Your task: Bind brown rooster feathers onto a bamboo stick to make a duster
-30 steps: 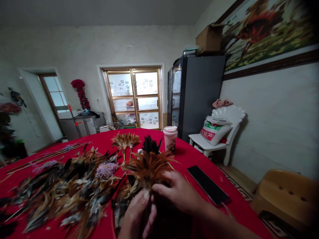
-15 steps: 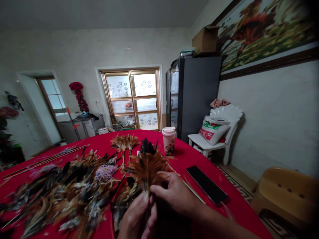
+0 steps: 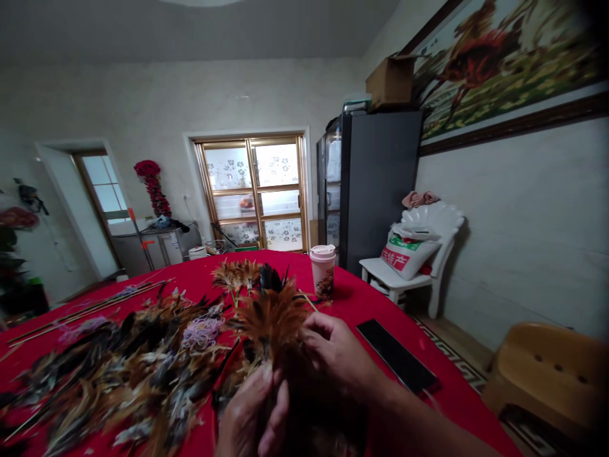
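My left hand (image 3: pixel 257 406) grips the bound base of a feather bundle (image 3: pixel 273 317), its thumb and fingers closed round the stem. Rust-brown feathers fan upward from it, with black feathers (image 3: pixel 273 277) at the top. My right hand (image 3: pixel 333 349) is just right of the bundle, fingers curled into a pinch; what sits between their tips is too dark to make out. Beneath the hands, a red-rimmed container (image 3: pixel 215 406) with loose feathers is partly covered. Finished-looking brown feather bundles (image 3: pixel 235 274) on thin stems lie behind.
Loose feathers (image 3: pixel 137 355) spread over the left of the red-covered table (image 3: pixel 409 406), with tangled pale purple string (image 3: pixel 202 331) among them. Thin sticks (image 3: pixel 85 311) lie at far left. A lidded pink cup (image 3: pixel 323 273) and a black phone (image 3: pixel 397 355) are on the right.
My right hand has drawn away from the bundle's base, to the right and slightly up. My left hand, still gripping the bundle, has shifted a little left.
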The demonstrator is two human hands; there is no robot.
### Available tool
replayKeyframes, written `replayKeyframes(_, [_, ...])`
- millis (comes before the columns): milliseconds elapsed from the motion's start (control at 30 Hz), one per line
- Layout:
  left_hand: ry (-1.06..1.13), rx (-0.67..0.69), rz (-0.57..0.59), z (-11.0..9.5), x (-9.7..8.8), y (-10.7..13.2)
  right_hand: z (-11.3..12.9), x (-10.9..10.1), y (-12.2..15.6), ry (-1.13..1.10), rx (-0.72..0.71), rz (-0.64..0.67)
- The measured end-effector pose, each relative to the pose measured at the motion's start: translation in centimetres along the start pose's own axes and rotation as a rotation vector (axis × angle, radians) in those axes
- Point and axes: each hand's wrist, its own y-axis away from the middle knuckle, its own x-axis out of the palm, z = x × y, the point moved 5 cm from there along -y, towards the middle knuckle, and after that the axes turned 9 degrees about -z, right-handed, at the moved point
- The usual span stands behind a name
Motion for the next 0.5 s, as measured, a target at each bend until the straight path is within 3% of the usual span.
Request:
replayKeyframes(167, [-0.04,0.058,-0.023,-0.5,0.0,0.2,0.2,0.7,0.7,0.109,0.0,0.071])
replayKeyframes(267, [-0.114,0.093,0.04,0.0,0.6,0.3,0.6,0.9,1.1,0.169,-0.058,0.05])
replayKeyframes(400, [-0.19,0.11,0.021,1.0,0.5,0.0,0.4,0.9,1.3,0.175,-0.019,-0.002])
replayKeyframes(500, [-0.22,0.044,0.05,1.6,0.5,-0.2,0.6,0.8,1.4,0.229,-0.016,-0.034])
